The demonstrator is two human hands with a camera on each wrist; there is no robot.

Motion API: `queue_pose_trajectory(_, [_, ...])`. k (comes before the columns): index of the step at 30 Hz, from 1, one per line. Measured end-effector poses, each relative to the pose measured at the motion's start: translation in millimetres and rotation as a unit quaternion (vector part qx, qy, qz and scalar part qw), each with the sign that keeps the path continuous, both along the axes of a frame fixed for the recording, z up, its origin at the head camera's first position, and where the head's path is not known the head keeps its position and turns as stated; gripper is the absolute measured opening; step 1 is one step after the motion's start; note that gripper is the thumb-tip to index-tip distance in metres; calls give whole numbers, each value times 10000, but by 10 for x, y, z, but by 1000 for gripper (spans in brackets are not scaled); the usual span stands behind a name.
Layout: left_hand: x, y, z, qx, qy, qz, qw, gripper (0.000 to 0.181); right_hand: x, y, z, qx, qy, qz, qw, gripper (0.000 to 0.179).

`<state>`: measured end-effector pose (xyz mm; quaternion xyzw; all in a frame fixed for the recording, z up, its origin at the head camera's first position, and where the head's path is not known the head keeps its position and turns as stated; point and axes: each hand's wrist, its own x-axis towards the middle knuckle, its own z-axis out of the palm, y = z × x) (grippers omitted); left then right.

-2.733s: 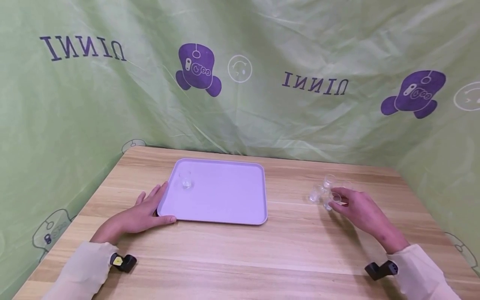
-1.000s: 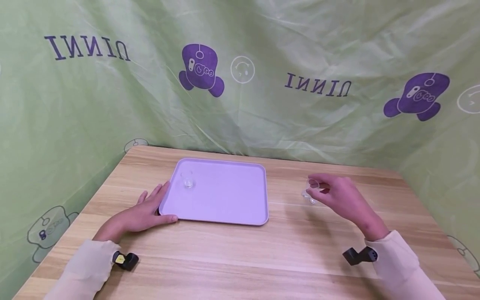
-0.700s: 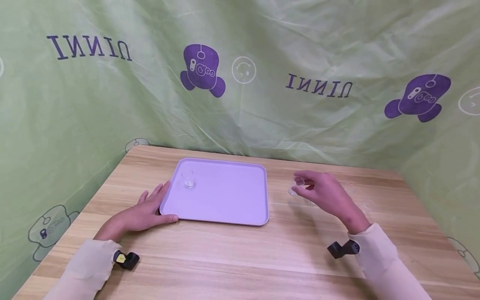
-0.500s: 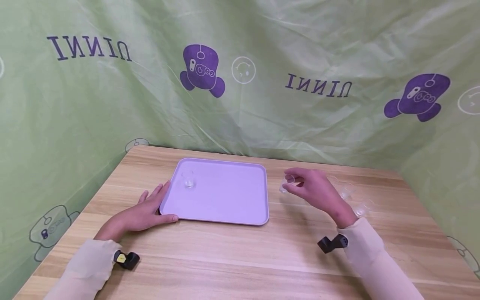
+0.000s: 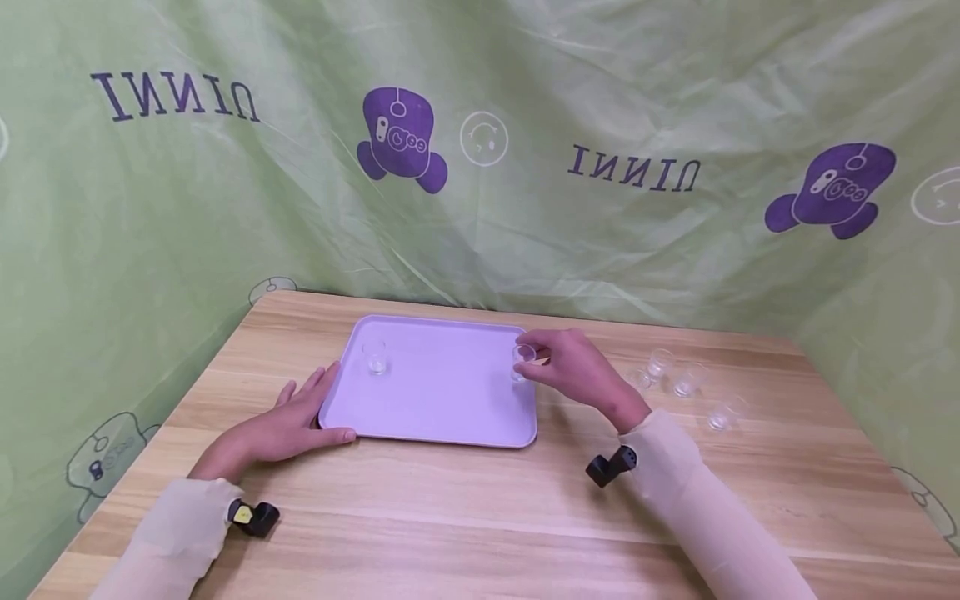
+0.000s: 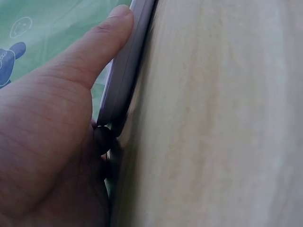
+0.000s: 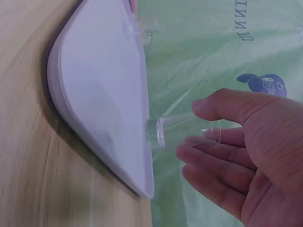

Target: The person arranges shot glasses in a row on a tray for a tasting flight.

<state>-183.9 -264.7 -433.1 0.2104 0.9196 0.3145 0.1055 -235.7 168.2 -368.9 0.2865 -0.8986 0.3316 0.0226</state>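
I'm wearing cream sleeves [image 5: 705, 508] and looking at a lilac tray [image 5: 442, 396], clear cups [image 5: 377, 365], a light-brown wood-grained table [image 5: 450, 517] and a green, purple-printed curtain [image 5: 525, 242].

Tray [image 5: 442, 408] on table [image 5: 465, 508], cups [image 5: 686, 387] right of it

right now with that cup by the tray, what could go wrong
The pinched cup in the right hand is by the edge of the tray and could catch it. The right sleeve looks close to the loose cups, so drawing back might knock one. The left hand touches the tray; a push might topple the standing cup.
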Motion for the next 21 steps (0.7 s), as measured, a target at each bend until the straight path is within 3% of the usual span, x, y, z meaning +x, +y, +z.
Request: queue_pose_trajectory(21, [20, -21, -16, 23, 91, -18, 10000, 110, -135, -717, -99, 487, 178, 578, 9970, 29])
